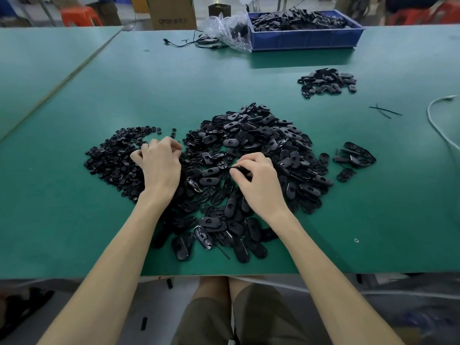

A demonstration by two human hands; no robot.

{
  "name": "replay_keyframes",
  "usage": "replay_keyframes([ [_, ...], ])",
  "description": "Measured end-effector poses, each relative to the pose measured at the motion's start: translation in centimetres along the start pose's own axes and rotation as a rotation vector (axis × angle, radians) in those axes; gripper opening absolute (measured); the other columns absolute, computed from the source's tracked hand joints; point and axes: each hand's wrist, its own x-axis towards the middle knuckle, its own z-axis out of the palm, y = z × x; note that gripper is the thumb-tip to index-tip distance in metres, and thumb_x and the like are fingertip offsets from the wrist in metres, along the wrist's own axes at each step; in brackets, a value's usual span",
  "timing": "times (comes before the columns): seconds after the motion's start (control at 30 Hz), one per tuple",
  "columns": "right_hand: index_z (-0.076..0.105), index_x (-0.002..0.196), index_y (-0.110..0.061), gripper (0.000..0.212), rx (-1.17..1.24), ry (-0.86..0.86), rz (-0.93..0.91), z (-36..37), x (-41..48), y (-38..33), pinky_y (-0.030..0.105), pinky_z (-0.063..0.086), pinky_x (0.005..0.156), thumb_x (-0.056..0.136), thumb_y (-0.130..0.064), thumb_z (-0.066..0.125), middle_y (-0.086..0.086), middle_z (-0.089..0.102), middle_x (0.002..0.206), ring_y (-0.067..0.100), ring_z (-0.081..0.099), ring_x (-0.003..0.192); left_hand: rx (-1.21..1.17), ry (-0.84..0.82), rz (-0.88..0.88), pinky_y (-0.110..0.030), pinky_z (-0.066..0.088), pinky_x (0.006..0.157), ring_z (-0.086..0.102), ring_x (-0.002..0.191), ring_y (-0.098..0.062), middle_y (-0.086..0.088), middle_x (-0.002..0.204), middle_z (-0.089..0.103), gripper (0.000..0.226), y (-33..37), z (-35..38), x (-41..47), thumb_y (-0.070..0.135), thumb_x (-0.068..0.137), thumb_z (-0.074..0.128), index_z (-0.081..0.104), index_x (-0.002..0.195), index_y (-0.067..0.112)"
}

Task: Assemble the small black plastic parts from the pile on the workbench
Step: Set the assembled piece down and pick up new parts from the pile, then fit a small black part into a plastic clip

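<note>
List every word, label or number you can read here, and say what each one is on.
"QTOP", on the front of the cardboard box; the characters after it are too blurred to read.
No readable marks on the black part in the right hand or the blue bin.

Premises: a factory assembly floor. Evidence: a long bench (74, 220) covered in green matting carries a loose pile of small black plastic parts (261, 145) in bulk quantity and a smaller separate heap (328, 82). A blue stock crate (306, 41) filled with like parts stands at the far edge, beside a clear plastic bag (224, 28). A cardboard carton (171, 13) and red plastic stools (79, 16) stand beyond the bench.
</note>
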Motion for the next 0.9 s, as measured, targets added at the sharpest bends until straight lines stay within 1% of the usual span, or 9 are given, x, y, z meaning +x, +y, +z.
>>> replay_keyframes([
  [0.1,0.078,0.109,-0.01,0.016,0.141,0.054,0.032,-0.4,0.1,-0.1,0.025,0.047,0.099,0.103,-0.019,0.067,-0.004,0.065,0.118,0.015,0.058,0.116,-0.141,0.004,0.043,-0.037,0.027,0.097,0.055,0.107,-0.02,-0.002,0.107,0.069,0.014,0.9,-0.7,-0.1,0.016,0.103,0.061,0.072,0.109,0.021],
  [0.17,0.078,0.112,-0.012,0.017,0.24,0.097,0.059,-0.7,0.1,0.0,0.016,0.047,0.094,0.104,-0.018,0.063,-0.01,0.066,0.116,0.004,0.062,0.11,-0.342,-0.041,0.11,-0.023,0.04,0.096,0.058,0.092,-0.007,0.0,0.102,0.067,0.015,2.3,-1.6,-0.3,0.01,0.1,0.064,0.072,0.102,0.022],
  [0.23,0.077,0.116,-0.014,0.019,0.331,0.118,0.092,-0.9,0.2,0.2,0.007,0.044,0.09,0.106,-0.018,0.061,-0.014,0.067,0.116,-0.008,0.062,0.106,-0.467,-0.092,0.188,-0.009,0.045,0.087,0.059,0.085,0.002,0.002,0.101,0.065,0.018,4.1,-2.3,-0.5,0.006,0.098,0.066,0.073,0.1,0.023],
  [0.33,0.076,0.119,-0.02,0.02,0.422,0.137,0.135,-0.9,0.2,0.5,0.009,0.047,0.088,0.107,-0.022,0.06,-0.011,0.072,0.116,-0.008,0.065,0.102,-0.711,-0.216,0.205,-0.02,0.055,0.084,0.07,0.084,-0.01,-0.004,0.097,0.073,0.015,6.7,-2.0,-0.9,0.005,0.093,0.073,0.077,0.1,0.016],
  [0.4,0.076,0.115,-0.027,0.018,0.474,0.157,0.164,-0.9,0.2,0.8,0.021,0.055,0.09,0.107,-0.026,0.059,-0.009,0.075,0.108,0.002,0.07,0.099,-0.969,-0.286,0.112,-0.029,0.06,0.08,0.075,0.085,-0.022,-0.01,0.093,0.077,0.013,7.7,-1.4,-1.5,0.004,0.091,0.076,0.076,0.103,0.008],
  [0.47,0.075,0.115,-0.025,0.02,0.534,0.174,0.189,-0.9,0.2,0.9,0.031,0.059,0.09,0.108,-0.027,0.057,-0.006,0.078,0.1,0.01,0.074,0.093,-1.113,-0.257,0.02,-0.026,0.058,0.075,0.076,0.086,-0.018,-0.011,0.095,0.078,0.015,8.0,-0.5,-2.1,0.006,0.092,0.075,0.075,0.107,0.005],
  [0.57,0.074,0.12,-0.014,0.024,0.628,0.203,0.205,-0.9,0.3,0.9,0.031,0.061,0.077,0.109,-0.022,0.054,-0.001,0.078,0.093,0.015,0.075,0.083,-1.267,-0.279,-0.097,-0.024,0.052,0.072,0.072,0.09,-0.016,-0.014,0.098,0.077,0.02,7.6,0.8,-2.9,0.007,0.092,0.075,0.074,0.111,0.004],
  [0.73,0.074,0.122,-0.008,0.026,0.672,0.189,0.217,-0.9,0.4,1.0,0.031,0.059,0.07,0.11,-0.017,0.052,0.005,0.077,0.089,0.017,0.072,0.075,-1.351,-0.366,-0.116,-0.028,0.05,0.078,0.072,0.098,-0.02,-0.024,0.111,0.074,0.021,6.9,1.4,-3.2,0.007,0.092,0.075,0.074,0.113,0.007],
  [0.9,0.072,0.127,-0.009,0.027,0.705,0.184,0.224,-1.0,0.4,0.9,0.032,0.06,0.071,0.109,-0.013,0.052,0.006,0.079,0.094,0.018,0.073,0.077,-1.322,-0.415,-0.088,-0.026,0.057,0.083,0.074,0.099,-0.018,-0.012,0.109,0.076,0.023,6.7,1.7,-3.5,0.002,0.094,0.07,0.073,0.116,0.005],
])
